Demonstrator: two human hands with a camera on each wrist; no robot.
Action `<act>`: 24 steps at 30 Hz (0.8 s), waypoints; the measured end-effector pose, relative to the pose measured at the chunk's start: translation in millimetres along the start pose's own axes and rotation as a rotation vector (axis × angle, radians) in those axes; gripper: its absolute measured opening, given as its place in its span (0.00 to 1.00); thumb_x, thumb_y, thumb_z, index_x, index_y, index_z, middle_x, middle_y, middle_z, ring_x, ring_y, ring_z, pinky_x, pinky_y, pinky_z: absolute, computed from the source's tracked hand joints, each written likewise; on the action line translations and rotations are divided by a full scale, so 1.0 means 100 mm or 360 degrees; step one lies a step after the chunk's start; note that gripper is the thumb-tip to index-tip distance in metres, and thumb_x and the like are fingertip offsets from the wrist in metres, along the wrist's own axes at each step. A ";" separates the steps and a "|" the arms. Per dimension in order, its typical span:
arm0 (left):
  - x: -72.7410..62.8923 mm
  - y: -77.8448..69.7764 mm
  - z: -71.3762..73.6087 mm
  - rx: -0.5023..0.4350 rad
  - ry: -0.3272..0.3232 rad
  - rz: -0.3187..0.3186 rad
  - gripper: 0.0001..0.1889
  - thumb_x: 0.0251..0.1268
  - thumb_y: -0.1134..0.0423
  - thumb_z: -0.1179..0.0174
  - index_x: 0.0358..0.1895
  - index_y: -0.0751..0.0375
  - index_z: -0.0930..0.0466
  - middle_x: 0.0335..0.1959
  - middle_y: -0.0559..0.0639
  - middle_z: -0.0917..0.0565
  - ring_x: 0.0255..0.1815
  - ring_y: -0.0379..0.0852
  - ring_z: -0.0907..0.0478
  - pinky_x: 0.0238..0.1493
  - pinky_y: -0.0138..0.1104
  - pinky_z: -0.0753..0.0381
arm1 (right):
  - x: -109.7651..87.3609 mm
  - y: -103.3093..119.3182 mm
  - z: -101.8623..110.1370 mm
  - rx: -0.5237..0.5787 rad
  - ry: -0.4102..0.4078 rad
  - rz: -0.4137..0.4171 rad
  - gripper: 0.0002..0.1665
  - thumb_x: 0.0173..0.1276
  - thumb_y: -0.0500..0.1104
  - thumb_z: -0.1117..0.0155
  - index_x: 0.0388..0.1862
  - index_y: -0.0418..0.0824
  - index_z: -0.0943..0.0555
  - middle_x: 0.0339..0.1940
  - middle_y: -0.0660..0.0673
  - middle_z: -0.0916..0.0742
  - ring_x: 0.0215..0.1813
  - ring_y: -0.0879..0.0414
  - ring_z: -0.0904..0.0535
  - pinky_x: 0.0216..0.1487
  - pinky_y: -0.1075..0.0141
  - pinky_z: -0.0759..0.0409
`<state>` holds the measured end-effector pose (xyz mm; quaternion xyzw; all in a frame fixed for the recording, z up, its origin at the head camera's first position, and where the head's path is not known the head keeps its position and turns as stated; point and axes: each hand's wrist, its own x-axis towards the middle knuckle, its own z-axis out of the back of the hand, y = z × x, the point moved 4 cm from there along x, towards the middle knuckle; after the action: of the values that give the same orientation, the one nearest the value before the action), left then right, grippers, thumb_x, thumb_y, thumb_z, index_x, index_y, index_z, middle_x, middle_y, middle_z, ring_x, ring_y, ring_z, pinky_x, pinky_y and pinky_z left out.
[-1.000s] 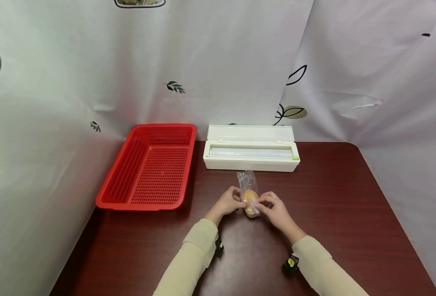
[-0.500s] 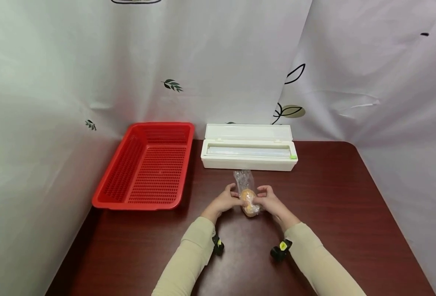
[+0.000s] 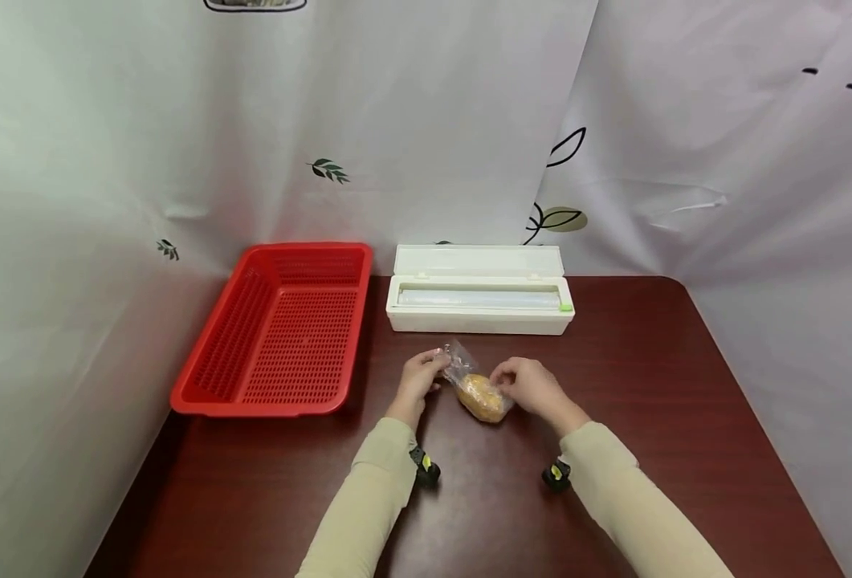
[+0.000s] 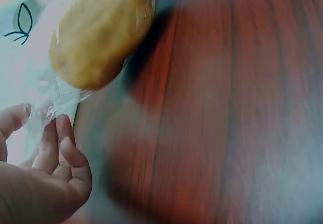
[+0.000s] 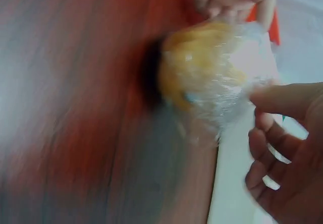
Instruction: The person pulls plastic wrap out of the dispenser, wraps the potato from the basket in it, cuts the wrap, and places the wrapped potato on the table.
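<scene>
From the head view, the yellow-brown rounded bun half wrapped in clear plastic film (image 3: 480, 396) lies on the dark red wooden table (image 3: 650, 417), in front of the white oblong film dispenser box (image 3: 479, 300) and right of the red perforated plastic basket (image 3: 277, 331). I judge the loose film tail could tear or spring open if I pull unevenly. My left hand (image 3: 420, 380) pinches that tail; my right hand (image 3: 530, 385) curls over the bun.

From the left wrist, my fingers (image 4: 53, 143) close on crumpled film beside the bun (image 4: 98, 32).

From the right wrist, blurred, my fingers (image 5: 282, 128) curl beside the film; contact is unclear there.
</scene>
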<state>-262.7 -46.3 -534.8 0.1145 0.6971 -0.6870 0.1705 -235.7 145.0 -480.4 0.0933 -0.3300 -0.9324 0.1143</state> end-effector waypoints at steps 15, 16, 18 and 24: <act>-0.17 -0.03 0.35 0.0570 -0.0096 -0.0465 0.18 0.51 0.76 0.43 0.49 0.70 0.25 0.26 0.55 0.20 0.17 0.44 0.27 0.18 0.32 0.27 | -0.19 0.11 -0.09 -0.0510 -0.0256 0.0469 0.06 0.56 0.45 0.29 0.33 0.51 0.13 0.29 0.54 0.27 0.31 0.60 0.31 0.25 0.67 0.31; -0.17 -0.01 0.38 0.0567 -0.0056 -0.0450 0.16 0.52 0.76 0.43 0.47 0.70 0.24 0.24 0.54 0.20 0.16 0.44 0.28 0.16 0.32 0.28 | -0.18 0.11 -0.09 -0.0507 -0.0266 0.0481 0.05 0.56 0.44 0.30 0.34 0.51 0.13 0.29 0.54 0.27 0.31 0.60 0.30 0.25 0.67 0.31; -0.20 0.01 0.42 0.0588 0.0035 -0.0456 0.11 0.54 0.77 0.44 0.41 0.71 0.21 0.21 0.53 0.21 0.15 0.45 0.28 0.15 0.32 0.28 | -0.17 0.09 -0.09 -0.0503 -0.0274 0.0504 0.06 0.57 0.41 0.31 0.34 0.49 0.14 0.30 0.54 0.27 0.31 0.60 0.30 0.25 0.67 0.31; -0.29 0.04 0.49 0.0563 0.0218 -0.0430 0.04 0.57 0.76 0.46 0.31 0.71 0.21 0.18 0.54 0.21 0.21 0.47 0.23 0.19 0.33 0.27 | -0.16 0.08 -0.09 -0.0457 -0.0278 0.0552 0.07 0.58 0.37 0.32 0.34 0.49 0.15 0.32 0.53 0.24 0.34 0.58 0.28 0.29 0.63 0.27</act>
<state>-230.0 -92.4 -527.1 0.0945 0.5847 -0.8057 0.0065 -216.9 138.3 -481.0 -0.0630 -0.2137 -0.9407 0.2557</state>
